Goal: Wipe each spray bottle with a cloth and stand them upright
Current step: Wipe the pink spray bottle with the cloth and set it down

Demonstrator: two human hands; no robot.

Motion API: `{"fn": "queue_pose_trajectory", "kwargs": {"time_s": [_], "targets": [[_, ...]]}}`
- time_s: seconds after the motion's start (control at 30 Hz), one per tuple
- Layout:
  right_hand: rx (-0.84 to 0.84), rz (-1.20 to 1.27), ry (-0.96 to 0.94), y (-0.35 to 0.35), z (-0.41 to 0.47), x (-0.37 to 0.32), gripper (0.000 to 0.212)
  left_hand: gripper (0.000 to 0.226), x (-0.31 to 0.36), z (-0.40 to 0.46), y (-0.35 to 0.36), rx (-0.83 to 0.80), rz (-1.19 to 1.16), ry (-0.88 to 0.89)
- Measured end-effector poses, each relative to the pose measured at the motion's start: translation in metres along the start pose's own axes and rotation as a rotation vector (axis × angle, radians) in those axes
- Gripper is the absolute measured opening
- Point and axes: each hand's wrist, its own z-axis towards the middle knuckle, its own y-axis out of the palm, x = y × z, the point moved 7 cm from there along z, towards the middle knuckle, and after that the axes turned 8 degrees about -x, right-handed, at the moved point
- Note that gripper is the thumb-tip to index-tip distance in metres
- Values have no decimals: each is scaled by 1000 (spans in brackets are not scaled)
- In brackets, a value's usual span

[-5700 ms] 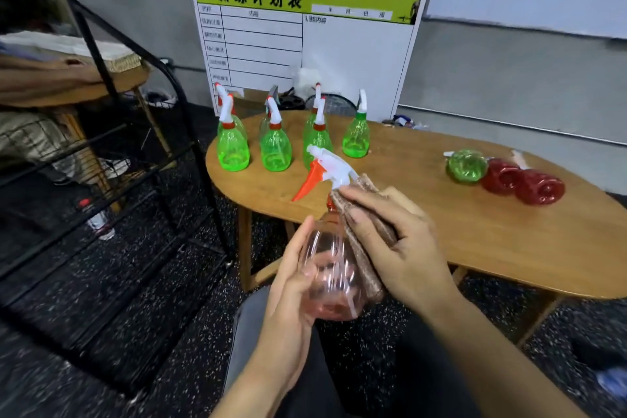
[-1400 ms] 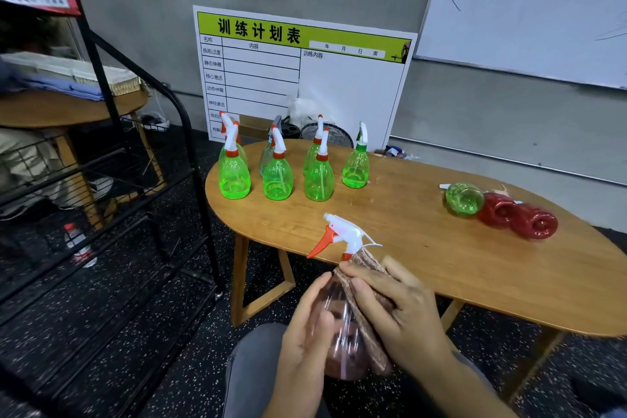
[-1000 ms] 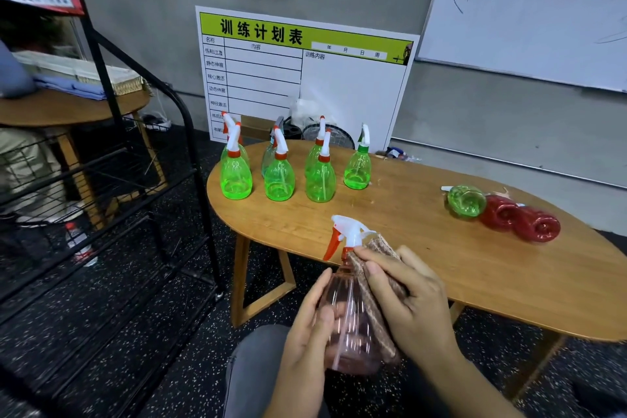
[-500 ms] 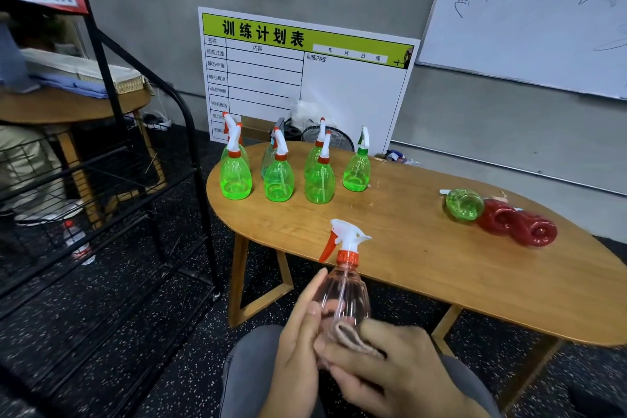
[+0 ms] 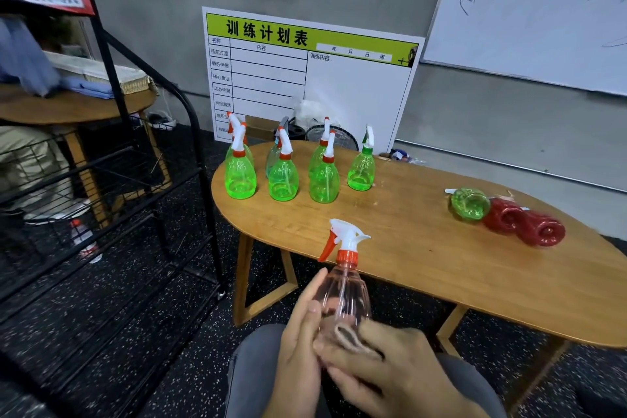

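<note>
You held the pink spray bottle (image 5: 344,295) upright over your lap, its long axis vertical and the nozzle pointing left, just short of the surface (image 5: 424,261). Your left hand (image 5: 300,346) gripped its side; your right hand (image 5: 390,380) pinched the cloth (image 5: 349,338) against its base. A second earlier that cloth wrapped the bottle's right flank, higher up.

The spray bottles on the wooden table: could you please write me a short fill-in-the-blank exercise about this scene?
1. The pink spray bottle held by the left hand has a trigger coloured ____.
2. The right hand presses a ____ against that bottle's base.
3. Beside the two red bottles lying on the wooden table lies one ____ bottle.

Missing words: orange; cloth; green
</note>
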Motion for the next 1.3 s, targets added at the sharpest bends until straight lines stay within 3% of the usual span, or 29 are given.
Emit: {"fn": "queue_pose_trajectory", "kwargs": {"time_s": [0.13,0.37,0.47,0.73,0.8,0.97,1.13,1.3], "targets": [[37,-33,-1,-9,3,5,36,40,-2,1,2,-42,11,-2],[250,145,362,-23,20,49,30,43,3,0,6,-62,36,29],[229,189,320,-17,18,35,30,40,6,2,5,-53,33,26],[77,-3,-21,-7,-4,4,32,42,-5,-2,4,-43,60,9],[104,16,1,-14,1,12,32,42,-6,-2,7,-51,51,-4],[224,153,272,-29,11,49,30,39,2,-5,14,-87,87,34],[273,250,322,-30,15,50,28,75,9,-9,13,-99,124,86],[321,323,382,-33,14,59,28,63,2,-6,13,-97,-16,43]]}}
